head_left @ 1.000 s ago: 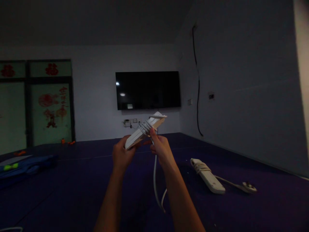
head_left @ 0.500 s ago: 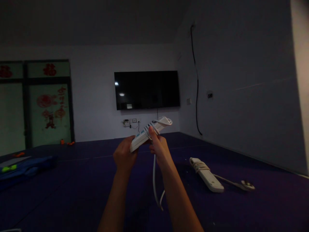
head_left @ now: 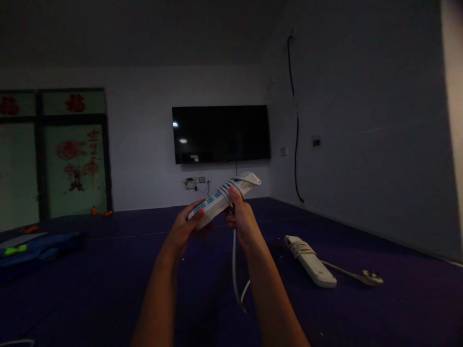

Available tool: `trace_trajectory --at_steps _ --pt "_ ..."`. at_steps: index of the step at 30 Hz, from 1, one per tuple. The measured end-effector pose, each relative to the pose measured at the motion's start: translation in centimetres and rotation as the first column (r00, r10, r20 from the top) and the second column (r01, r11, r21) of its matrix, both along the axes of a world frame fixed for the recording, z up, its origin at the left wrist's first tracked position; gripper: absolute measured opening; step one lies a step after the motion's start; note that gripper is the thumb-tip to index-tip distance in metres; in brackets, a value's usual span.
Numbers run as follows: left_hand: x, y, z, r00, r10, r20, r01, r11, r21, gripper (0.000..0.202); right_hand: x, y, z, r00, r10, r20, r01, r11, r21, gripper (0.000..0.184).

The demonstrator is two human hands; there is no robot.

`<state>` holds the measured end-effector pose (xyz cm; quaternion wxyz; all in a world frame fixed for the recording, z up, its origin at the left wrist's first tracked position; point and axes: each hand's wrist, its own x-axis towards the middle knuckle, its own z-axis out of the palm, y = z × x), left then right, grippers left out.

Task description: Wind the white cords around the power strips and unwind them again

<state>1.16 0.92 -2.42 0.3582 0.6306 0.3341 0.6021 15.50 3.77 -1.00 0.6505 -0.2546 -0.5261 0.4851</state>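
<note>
A white power strip (head_left: 216,204) with blue sockets is held up in front of me, tilted with its far end to the upper right. Its white cord (head_left: 234,270) is wound several times around the far half, and a loose length hangs down in a loop. My left hand (head_left: 185,224) grips the near end, thumb on the socket face. My right hand (head_left: 241,217) is closed around the wound part, its thumb pressing on the coils. A second power strip (head_left: 314,265), with its cord wrapped round one end, lies on the dark blue surface to the right.
The second strip's plug (head_left: 372,277) rests near the right wall. Blue cloth (head_left: 43,248) with a bright green item (head_left: 16,249) lies at left. Small orange objects (head_left: 94,211) sit farther back. A television (head_left: 221,134) hangs on the wall; a black cable (head_left: 297,125) dangles at right.
The power strip has turned so more of its blue socket face shows. My left hand has shifted its hold, with the thumb now on top of the near end.
</note>
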Motion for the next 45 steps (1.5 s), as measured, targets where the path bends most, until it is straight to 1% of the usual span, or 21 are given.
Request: trace_trajectory --at_steps 2,4,6,9,14,19,23,27,30,33,35,37,40,43,45 --pt "0.3 -0.1 0.1 0.997 -0.035 0.066 0.041 0.995 -0.091 0.060 -0.1 0.0 -0.1 1.000 -0.007 0.010 0.007 1.000 0.018 0.049" --pt "0.5 -0.1 0.3 0.991 -0.038 0.125 0.054 0.990 -0.128 0.046 -0.3 -0.1 -0.2 1.000 -0.005 0.020 0.004 1.000 0.027 0.050" --pt "0.7 -0.1 0.5 0.983 -0.012 0.185 0.035 0.992 -0.121 0.037 -0.4 -0.3 -0.2 1.000 0.003 0.026 -0.003 1.000 0.016 0.050" --pt "0.6 -0.2 0.7 0.972 0.041 0.234 -0.018 0.995 -0.097 0.032 -0.5 -0.6 -0.2 0.998 0.024 0.057 -0.022 0.999 -0.023 0.052" --pt "0.1 -0.1 0.6 0.967 0.133 0.218 -0.134 0.991 -0.006 0.034 -0.6 -0.7 -0.2 0.992 0.051 0.116 -0.044 0.997 -0.061 0.054" --pt "-0.2 0.4 0.2 0.961 0.232 0.153 -0.251 0.961 0.117 0.045 -0.9 -0.1 -0.3 0.989 0.059 0.135 -0.046 0.994 -0.102 0.050" --pt "-0.4 0.6 0.0 0.956 0.288 0.056 -0.293 0.936 0.193 0.051 -0.9 0.1 -0.4 0.991 0.041 0.128 -0.028 0.994 -0.102 0.049" --pt "-0.6 1.0 -0.2 0.930 0.366 -0.030 -0.338 0.885 0.320 0.056 -0.9 0.1 -0.4 0.991 0.060 0.119 -0.047 0.993 -0.108 0.049" --pt "-0.7 1.4 -0.3 0.912 0.404 -0.075 -0.343 0.850 0.400 0.057 -0.9 0.1 -0.4 0.994 0.037 0.102 -0.026 0.995 -0.101 0.051" --pt "-0.6 1.5 -0.5 0.893 0.438 -0.101 -0.354 0.823 0.444 0.057 -0.9 0.2 -0.5 0.997 0.028 0.076 -0.021 0.996 -0.090 0.050" --pt "-0.6 1.6 -0.6 0.884 0.454 -0.108 -0.364 0.816 0.449 0.057 -0.9 0.3 -0.6 0.997 0.026 0.068 -0.020 0.997 -0.080 0.050" --pt "-0.5 1.6 -0.6 0.881 0.460 -0.108 -0.373 0.818 0.437 0.058 -0.9 0.4 -0.6 0.998 0.015 0.066 -0.011 0.998 -0.061 0.049" --pt "-0.5 1.7 -0.5 0.895 0.432 -0.111 -0.363 0.851 0.380 0.062 -0.9 0.5 -0.8 0.997 0.001 0.074 0.001 0.999 -0.036 0.049" --pt "-0.8 1.5 -0.3 0.926 0.356 -0.123 -0.305 0.901 0.310 0.060 -0.8 0.5 -0.9 0.996 -0.011 0.086 0.011 1.000 0.005 0.050" --pt "-1.0 1.3 -0.2 0.955 0.279 -0.104 -0.248 0.938 0.241 0.056 -0.8 0.4 -0.9 0.996 -0.010 0.093 0.006 0.999 0.045 0.050"
